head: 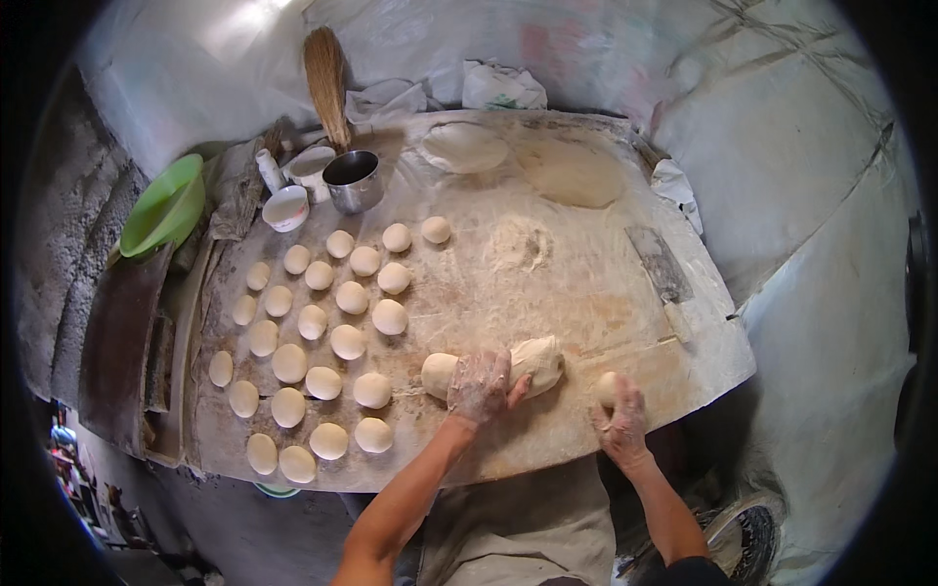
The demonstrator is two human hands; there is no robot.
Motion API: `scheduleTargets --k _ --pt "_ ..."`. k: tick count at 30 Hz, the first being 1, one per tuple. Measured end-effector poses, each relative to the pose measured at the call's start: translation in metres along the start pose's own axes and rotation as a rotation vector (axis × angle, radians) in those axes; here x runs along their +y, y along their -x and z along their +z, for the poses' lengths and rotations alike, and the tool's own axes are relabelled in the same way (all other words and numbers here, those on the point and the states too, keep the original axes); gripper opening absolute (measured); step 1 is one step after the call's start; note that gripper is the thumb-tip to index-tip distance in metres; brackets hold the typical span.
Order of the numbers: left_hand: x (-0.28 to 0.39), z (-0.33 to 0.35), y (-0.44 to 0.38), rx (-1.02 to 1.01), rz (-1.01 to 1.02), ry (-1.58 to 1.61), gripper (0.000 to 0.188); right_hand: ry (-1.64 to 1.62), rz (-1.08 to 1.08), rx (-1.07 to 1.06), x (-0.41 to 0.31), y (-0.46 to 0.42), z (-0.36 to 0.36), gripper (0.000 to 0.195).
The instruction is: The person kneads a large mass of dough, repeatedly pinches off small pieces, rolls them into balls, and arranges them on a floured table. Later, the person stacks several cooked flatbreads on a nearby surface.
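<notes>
My left hand [480, 384] is wrapped over the middle of a thick roll of dough [538, 362], whose rounded left end and lumpy right end show on either side. To its right, my right hand [623, 425] holds a small dough piece [608, 389] at the table's near edge, partly hidden by the fingers. Several round dough balls [313, 322] stand in loose rows over the left half of the floured wooden table [454, 293]. Both hands are dusted with flour.
A heap of flour [520, 244] lies beyond the roll. Farther back are a flat dough mass [465, 147], a metal pot [352, 182], a white bowl [286, 209] and a straw brush [326, 84]. A green basin [164, 206] sits at the left; a flat scraper-like plate [659, 264] lies right.
</notes>
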State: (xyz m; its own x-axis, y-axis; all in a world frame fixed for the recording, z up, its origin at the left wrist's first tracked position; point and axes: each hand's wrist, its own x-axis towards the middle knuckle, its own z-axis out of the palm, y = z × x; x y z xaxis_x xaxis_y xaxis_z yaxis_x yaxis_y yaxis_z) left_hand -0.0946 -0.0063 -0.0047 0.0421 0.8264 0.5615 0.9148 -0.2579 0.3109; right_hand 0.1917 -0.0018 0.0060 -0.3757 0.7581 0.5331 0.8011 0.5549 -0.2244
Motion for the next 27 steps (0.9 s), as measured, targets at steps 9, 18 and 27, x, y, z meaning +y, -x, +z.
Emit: scheduleTargets --k 9,18,27 --pt "-0.001 -0.012 0.004 -0.025 -0.012 -0.017 0.047 -0.503 -0.180 0.344 -0.109 -0.171 0.019 0.058" --pt "-0.032 0.024 0.019 -0.108 0.111 0.081 0.033 -0.262 -0.249 -0.004 -0.155 -0.223 0.147 0.040" --pt "0.050 -0.044 0.052 -0.076 -0.012 0.125 0.054 -0.099 -0.194 0.066 -0.079 -0.029 0.027 0.042"
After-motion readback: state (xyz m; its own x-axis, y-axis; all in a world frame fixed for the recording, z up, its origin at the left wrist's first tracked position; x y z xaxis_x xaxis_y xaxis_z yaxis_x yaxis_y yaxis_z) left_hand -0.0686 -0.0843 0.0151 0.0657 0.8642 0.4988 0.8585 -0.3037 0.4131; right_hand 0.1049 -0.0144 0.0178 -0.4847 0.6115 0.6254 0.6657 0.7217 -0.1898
